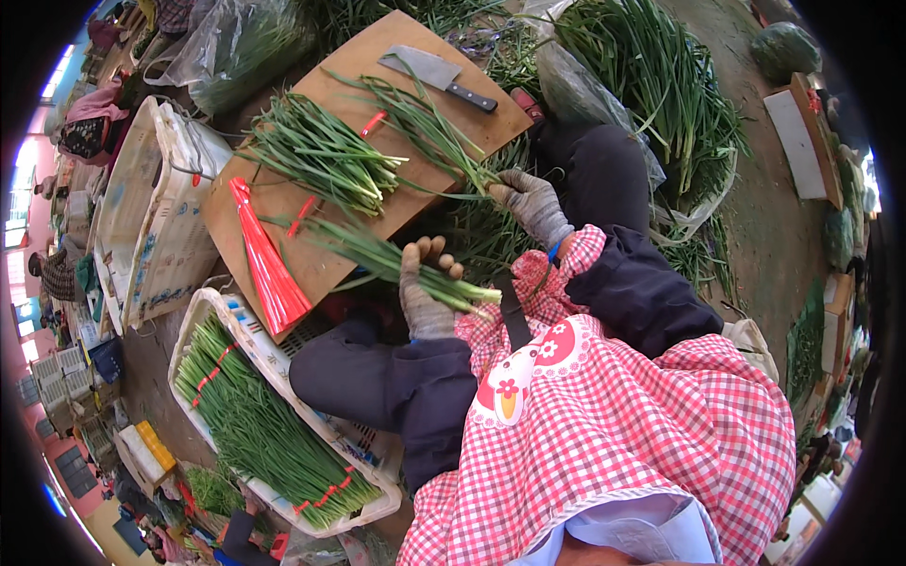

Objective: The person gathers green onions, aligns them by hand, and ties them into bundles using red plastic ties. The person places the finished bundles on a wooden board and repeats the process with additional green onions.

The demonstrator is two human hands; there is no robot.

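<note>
My gloved left hand (428,293) cradles a small bunch of Chinese chives (382,262) between thumb and fingers, its pale stem ends toward my apron. The leaf tips are blurred and reach over the wooden board (340,265). To the right, my gloved right hand (532,205) pinches the stem ends of a looser bunch of chives (432,134) that lies across the board. Between the two, a larger pile of chives (325,152) rests on the board. A cleaver (439,76) lies at the far edge. Red plastic ties (267,262) fan out at the near left.
A white plastic crate (283,375) beside my left leg holds chive bundles (276,431) bound with red ties. Stacked crates (159,226) stand farther left. Loose chives (658,92) spill from a clear plastic bag (594,92) at right. Other people are in the left background.
</note>
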